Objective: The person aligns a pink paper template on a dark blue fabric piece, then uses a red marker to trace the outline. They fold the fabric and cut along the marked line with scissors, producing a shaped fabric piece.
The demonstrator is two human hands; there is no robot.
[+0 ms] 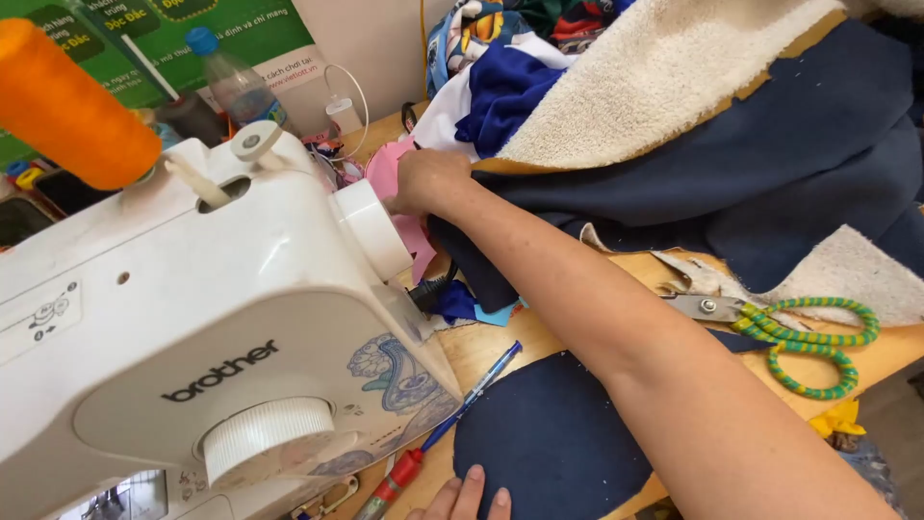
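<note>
Near edge: left hand (465,498) lies flat, gripping nothing, on the navy oval (553,443) on the tabletop (481,351). Farther off, right hand (426,181) reaches past the handwheel (373,228) into pink cloth (390,173); grip hidden. Nothing sits under the needle yet.

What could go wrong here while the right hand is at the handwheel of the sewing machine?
1. The right hand reaches past the handwheel, beside the piled navy fabric; cloth might catch in the wheel.
2. The scissors lie close to the table edge and might get knocked off.
3. The pen lies near the left hand and could roll.
</note>
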